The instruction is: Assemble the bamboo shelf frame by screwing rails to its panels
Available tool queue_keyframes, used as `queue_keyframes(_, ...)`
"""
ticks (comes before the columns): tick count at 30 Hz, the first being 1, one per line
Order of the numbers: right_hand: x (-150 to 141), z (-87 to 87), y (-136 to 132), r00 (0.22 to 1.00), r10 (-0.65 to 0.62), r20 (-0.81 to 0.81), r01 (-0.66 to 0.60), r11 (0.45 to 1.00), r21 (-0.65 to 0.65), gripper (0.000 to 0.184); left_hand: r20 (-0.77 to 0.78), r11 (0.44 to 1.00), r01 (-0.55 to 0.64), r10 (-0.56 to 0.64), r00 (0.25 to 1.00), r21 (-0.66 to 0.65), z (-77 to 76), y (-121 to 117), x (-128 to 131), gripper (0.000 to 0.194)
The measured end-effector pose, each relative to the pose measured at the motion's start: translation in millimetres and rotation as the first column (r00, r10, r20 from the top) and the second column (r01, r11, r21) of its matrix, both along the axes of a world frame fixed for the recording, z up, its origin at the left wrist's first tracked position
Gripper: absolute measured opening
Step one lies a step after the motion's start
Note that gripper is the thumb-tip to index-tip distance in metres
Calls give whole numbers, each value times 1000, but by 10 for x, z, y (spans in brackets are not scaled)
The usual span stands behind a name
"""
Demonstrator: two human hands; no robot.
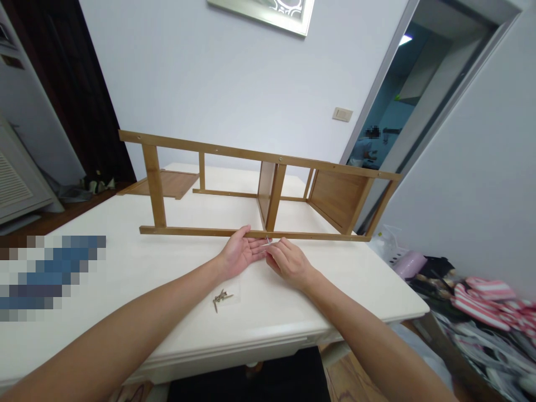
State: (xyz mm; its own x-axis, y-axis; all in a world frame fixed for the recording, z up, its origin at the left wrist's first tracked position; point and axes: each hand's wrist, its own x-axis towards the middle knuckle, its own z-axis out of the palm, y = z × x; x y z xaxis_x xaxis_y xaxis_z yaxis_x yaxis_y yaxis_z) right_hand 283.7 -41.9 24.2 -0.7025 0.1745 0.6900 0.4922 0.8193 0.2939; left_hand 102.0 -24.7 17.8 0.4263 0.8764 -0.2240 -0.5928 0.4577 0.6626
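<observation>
A light-brown wooden rack frame [196,231] lies on its side on a white table [288,312]. My left hand [240,254] is palm up at the near rail, fingers stretched out and thumb against the wood. Beside its fingertips, my right hand [288,259] pinches a thin silvery hex key [268,243] at the rail, below the middle crossbar [276,198]. The key's tip is too small to make out. Several screws [221,297] lie on a small clear plastic bag [234,293] near my left forearm.
A loose wooden panel [178,183] lies at the back left of the table. A blurred-out blue patch [62,268] is on the left. Striped cloth [481,304] and other items are heaped right of the table. A person [362,151] is beyond the doorway.
</observation>
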Motion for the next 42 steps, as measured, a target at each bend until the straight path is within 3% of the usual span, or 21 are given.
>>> queue_keyframes(7,5,-59,-5,997,-7,72,9,999,-33,17,-26,1000,9,-9,1000,11,19,-7,12,47)
queue_keyframes(14,30,-86,23,997,23,-79,-33,992,-123,31,-5,1000,6,-6,1000,10,27,-9,15,45)
queue_keyframes(19,47,-117,41,990,60,-124,-79,984,-160,17,-11,1000,4,-4,1000,-9,48,-23,12,45)
queue_keyframes(24,76,-153,65,973,-10,-230,-28,987,-161,7,-11,1000,-2,2,1000,0,39,-16,4,48)
queue_keyframes(31,120,-90,73,997,-29,-74,19,989,-144,7,-7,1000,-13,13,1000,-23,42,-11,10,47)
queue_keyframes(36,136,-56,80,986,-8,-165,-23,983,-184,16,-13,1000,-6,6,1000,-7,19,2,7,45)
queue_keyframes(42,117,-73,74,998,20,-57,-33,973,-228,14,-15,1000,-11,11,1000,-7,19,7,7,43)
